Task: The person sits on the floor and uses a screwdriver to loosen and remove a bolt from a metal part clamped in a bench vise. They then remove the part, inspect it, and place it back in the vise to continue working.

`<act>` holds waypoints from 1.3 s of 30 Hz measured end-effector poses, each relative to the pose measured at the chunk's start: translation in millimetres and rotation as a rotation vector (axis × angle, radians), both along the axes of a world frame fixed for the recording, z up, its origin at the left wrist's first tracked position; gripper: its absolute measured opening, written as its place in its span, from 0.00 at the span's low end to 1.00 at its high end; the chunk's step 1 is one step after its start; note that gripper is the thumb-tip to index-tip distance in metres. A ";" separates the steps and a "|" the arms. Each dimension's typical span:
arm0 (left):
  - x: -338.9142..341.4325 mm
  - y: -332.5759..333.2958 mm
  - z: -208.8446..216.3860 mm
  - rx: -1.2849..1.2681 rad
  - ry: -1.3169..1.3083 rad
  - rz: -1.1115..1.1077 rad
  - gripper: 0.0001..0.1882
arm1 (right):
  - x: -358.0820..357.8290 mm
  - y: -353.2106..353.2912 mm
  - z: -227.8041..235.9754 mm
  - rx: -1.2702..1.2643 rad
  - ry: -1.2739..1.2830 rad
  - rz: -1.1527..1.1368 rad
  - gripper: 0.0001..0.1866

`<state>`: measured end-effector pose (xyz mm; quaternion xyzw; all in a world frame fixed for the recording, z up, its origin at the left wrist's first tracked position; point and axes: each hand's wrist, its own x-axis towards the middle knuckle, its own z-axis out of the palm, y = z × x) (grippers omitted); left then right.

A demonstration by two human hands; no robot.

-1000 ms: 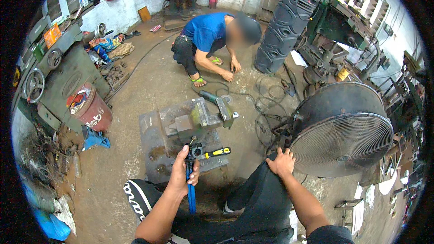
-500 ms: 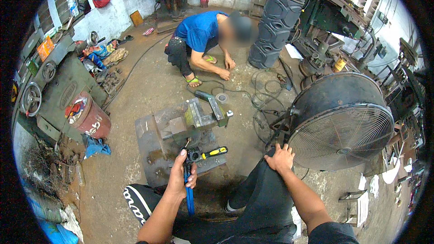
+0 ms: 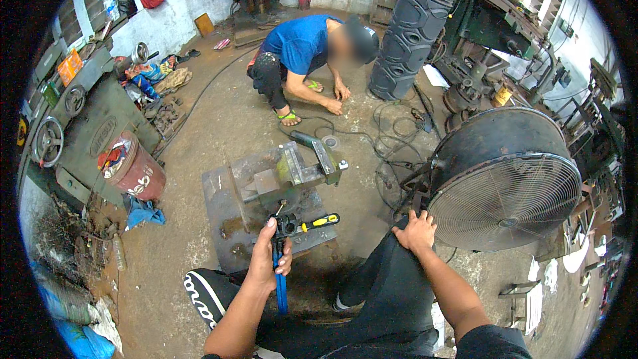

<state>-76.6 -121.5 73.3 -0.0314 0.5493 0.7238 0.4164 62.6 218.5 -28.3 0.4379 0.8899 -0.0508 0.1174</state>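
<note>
My left hand (image 3: 264, 260) is closed around a blue-handled hand tool (image 3: 282, 286) with a dark, bulky head. That head points away from me, above the metal base plate. Just right of it shows a screwdriver (image 3: 321, 222) with a yellow and black handle; whether it touches the tool I cannot tell. Beyond the hand, a bench vise (image 3: 292, 171) stands low on the floor plate (image 3: 222, 207). My right hand (image 3: 417, 233) lies on my right knee, empty, its fingers apart, close to a large drum fan (image 3: 504, 203).
A person in a blue shirt (image 3: 302, 45) squats beyond the vise, hands near the floor. Cables (image 3: 392, 136) loop across the floor by a tall black speaker (image 3: 413, 33). At the left stand a reddish bucket (image 3: 136, 173) and a green machine (image 3: 100, 136) with handwheels.
The whole view has shifted slightly, with things sitting a little further right. My left hand keeps its hold on the blue-handled tool, and my right hand stays on the knee.
</note>
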 end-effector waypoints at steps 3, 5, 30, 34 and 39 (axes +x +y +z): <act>0.0 -0.6 0.1 0.008 0.002 -0.004 0.37 | -0.5 0.4 0.4 -0.004 -0.001 0.000 0.42; -0.1 -1.0 -0.1 0.000 0.002 -0.006 0.37 | -0.7 0.8 0.5 -0.008 -0.002 -0.001 0.42; -0.2 -1.8 -0.8 -0.010 0.043 -0.034 0.38 | -1.0 0.1 2.4 -0.016 -0.012 -0.002 0.43; 1.3 -1.1 0.9 -0.002 -0.002 0.017 0.36 | -1.1 -0.1 1.1 -0.012 -0.007 -0.007 0.43; 2.4 -1.8 2.6 0.006 -0.020 0.012 0.35 | -0.5 -0.7 0.0 0.000 0.015 -0.004 0.42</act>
